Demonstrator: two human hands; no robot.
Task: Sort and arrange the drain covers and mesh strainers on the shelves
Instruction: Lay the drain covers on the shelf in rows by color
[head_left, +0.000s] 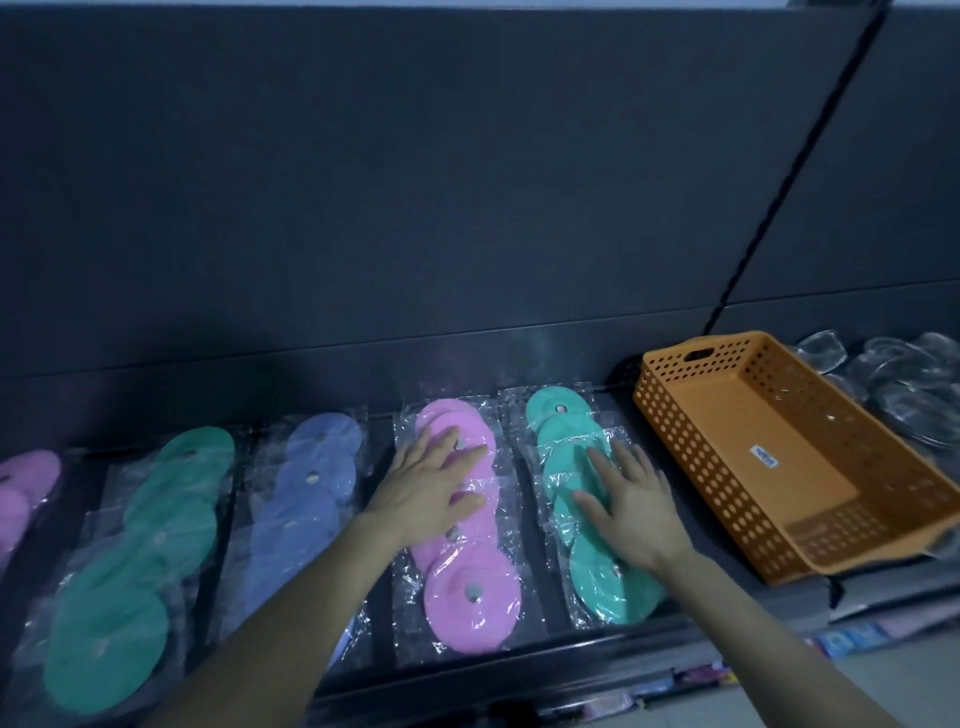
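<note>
A dark shelf (571, 657) holds rows of round drain covers, each one in a clear plastic bag. The rows run from the back of the shelf to the front, side by side. The left hand (431, 488) lies flat on the middle of the pink drain covers (472, 597). Its fingers (447, 441) are straight and spread out. They press down on the bags and do not grab anything. The right hand (634, 504) lies flat on the mint drain covers (558, 413), the next row to the right. Its fingers (623, 457) are straight and spread out too, and they only rest on top and hold nothing. To the left of the pink row is a row of blue drain covers (311, 483). Next to that is a row of dark green drain covers (130, 597). At the far left edge you can see part of another pink row (26, 483). Just to the right of the mint row sits an orange basket (727, 493) with lots of little holes in its walls and a small white sticker on its floor. It sits at a slant on the shelf. Behind the basket, at the far right, is a pile of clear shiny things (909, 384). They are too blurry to tell what they are.
</note>
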